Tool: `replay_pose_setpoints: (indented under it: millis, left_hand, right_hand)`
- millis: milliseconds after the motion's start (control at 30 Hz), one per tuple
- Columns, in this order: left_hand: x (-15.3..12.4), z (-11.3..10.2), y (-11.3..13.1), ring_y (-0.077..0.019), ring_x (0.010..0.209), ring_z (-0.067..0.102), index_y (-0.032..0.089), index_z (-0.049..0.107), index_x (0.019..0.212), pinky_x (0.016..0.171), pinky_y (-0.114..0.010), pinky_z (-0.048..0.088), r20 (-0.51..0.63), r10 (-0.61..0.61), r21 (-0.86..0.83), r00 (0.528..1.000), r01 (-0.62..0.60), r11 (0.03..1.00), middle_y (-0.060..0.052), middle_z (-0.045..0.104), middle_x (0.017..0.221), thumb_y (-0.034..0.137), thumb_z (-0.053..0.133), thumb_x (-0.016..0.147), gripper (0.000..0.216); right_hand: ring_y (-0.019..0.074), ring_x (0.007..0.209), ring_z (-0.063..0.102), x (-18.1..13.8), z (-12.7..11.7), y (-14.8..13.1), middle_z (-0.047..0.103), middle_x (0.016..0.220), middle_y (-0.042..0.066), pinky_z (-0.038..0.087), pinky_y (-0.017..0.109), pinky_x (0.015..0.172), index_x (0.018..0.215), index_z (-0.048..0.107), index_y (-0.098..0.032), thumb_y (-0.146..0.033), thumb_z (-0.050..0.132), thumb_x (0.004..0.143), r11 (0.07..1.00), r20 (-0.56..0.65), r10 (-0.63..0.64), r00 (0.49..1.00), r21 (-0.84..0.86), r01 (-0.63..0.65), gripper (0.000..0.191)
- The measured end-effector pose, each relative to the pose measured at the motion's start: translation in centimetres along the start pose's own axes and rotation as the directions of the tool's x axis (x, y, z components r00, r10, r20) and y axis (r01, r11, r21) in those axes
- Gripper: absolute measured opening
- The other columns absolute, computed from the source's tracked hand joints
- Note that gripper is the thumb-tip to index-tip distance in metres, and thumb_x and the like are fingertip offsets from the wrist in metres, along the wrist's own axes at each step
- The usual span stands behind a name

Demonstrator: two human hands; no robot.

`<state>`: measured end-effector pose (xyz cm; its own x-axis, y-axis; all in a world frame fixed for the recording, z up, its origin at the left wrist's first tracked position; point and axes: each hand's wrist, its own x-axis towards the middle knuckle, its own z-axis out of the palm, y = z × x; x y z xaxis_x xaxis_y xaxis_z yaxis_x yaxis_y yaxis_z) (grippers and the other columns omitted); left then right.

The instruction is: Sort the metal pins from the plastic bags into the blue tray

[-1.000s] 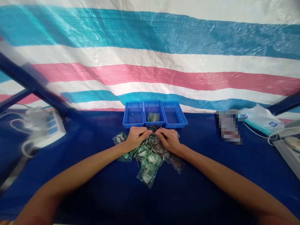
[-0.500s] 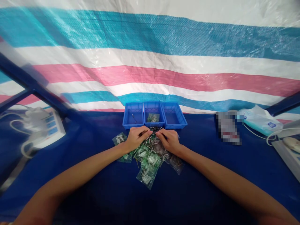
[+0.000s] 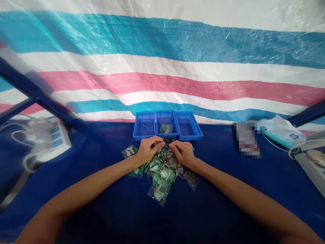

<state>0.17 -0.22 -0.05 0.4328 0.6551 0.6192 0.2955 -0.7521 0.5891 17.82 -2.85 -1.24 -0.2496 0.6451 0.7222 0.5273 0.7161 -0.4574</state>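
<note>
very little changes in this last moment: the left hand point(image 3: 149, 149) and right hand point(image 3: 185, 152) stay at the far side of the heap, fingertips facing each other with a slim gap between. that suggests, as a judgement, that the same bit of fine fingertip handling is going on. both hands are narrow, thumbs drawn in against curled fingers; i cannot tell whether either one pinches a small piece.

the loose metal pins point(image 3: 162, 156) lie under and between the hands, mixed with clear bags point(image 3: 162, 178) on the blue counter point(image 3: 106, 203). one small bag point(image 3: 129, 151) pokes out beyond the left hand, and a darker bag point(image 3: 191, 178) lies on the near side of the right wrist.

against the earlier frames, the whole view slides down slightly, so the head probably tips up a touch. the bins look the same: a thin rod point(image 3: 145, 128) is in the left bin point(image 3: 143, 138), and a packet point(image 3: 166, 128) is in the middle bin point(image 3: 167, 135). the right bin point(image 3: 189, 138) stands beside them, and the heap keeps its shape
</note>
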Motion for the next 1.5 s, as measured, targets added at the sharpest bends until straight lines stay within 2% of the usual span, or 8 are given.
replay_pose_setpoints:
  millis: [333, 500, 833, 1200, 1500]
  left_hand:
    - [0.07, -0.2, 0.3, -0.0044, 0.039, 0.042, 0.013, 0.051, 0.052, 0.044, -0.017, 0.031, 0.022, 0.008, 0.043, 1.0, -0.009, 0.999, 0.004, 0.048, 0.043, 0.03, 0.049, 0.088, 0.041]
    - [0.14, -0.24, 0.38, -0.0047, 0.04, 0.042, 0.013, 0.055, 0.059, 0.044, -0.017, 0.031, 0.012, 0.013, 0.033, 1.0, -0.014, 0.999, 0.004, 0.049, 0.046, 0.032, 0.048, 0.089, 0.036]
    - [-0.19, 0.2, -0.23, -0.0052, 0.04, 0.043, 0.015, 0.058, 0.08, 0.043, -0.015, 0.035, -0.014, -0.051, -0.023, 0.999, 0.05, 0.998, 0.006, 0.049, 0.048, 0.036, 0.053, 0.086, 0.022]
    - [-0.16, 0.23, -0.34, -0.0056, 0.04, 0.045, 0.015, 0.058, 0.077, 0.043, -0.016, 0.035, -0.02, -0.049, -0.03, 0.999, 0.049, 0.998, 0.004, 0.053, 0.05, 0.035, 0.053, 0.086, 0.022]
    - [0.12, -0.24, 0.22, -0.0062, 0.042, 0.046, 0.013, 0.058, 0.062, 0.044, -0.017, 0.034, 0.034, -0.015, 0.013, 0.999, 0.014, 1.0, 0.002, 0.053, 0.048, 0.034, 0.046, 0.089, 0.036]
  right_hand:
    - [0.0078, 0.043, 0.053, 0.1, -0.02, -0.09, 0.058, 0.05, -0.001, 0.038, 0.018, 0.046, 0.068, 0.057, -0.017, -0.029, 0.041, 0.092, 1.0, -0.023, -0.017, 1.0, 0.009, 0.017, 0.031]
    - [0.0081, 0.044, 0.054, 0.2, -0.1, -0.26, 0.06, 0.053, -0.001, 0.039, 0.018, 0.046, 0.071, 0.058, -0.017, -0.027, 0.044, 0.091, 1.0, -0.037, -0.018, 0.999, 0.024, 0.018, 0.026]
    - [0.0091, 0.047, 0.056, -0.02, 0.06, -0.23, 0.065, 0.062, 0.001, 0.043, 0.02, 0.047, 0.081, 0.061, -0.017, -0.022, 0.05, 0.087, 0.998, -0.083, 0.032, 0.996, 0.051, -0.028, 0.013]
    - [0.0095, 0.047, 0.055, -0.18, 0.28, -0.06, 0.066, 0.064, 0.001, 0.044, 0.021, 0.047, 0.084, 0.062, -0.017, -0.022, 0.052, 0.086, 0.998, -0.094, 0.046, 0.994, 0.052, -0.042, 0.011]
    - [0.0102, 0.049, 0.057, -0.13, 0.06, -0.18, 0.066, 0.064, 0.001, 0.045, 0.021, 0.048, 0.084, 0.062, -0.018, -0.021, 0.051, 0.086, 0.998, -0.083, 0.018, 0.996, 0.063, -0.013, 0.012]
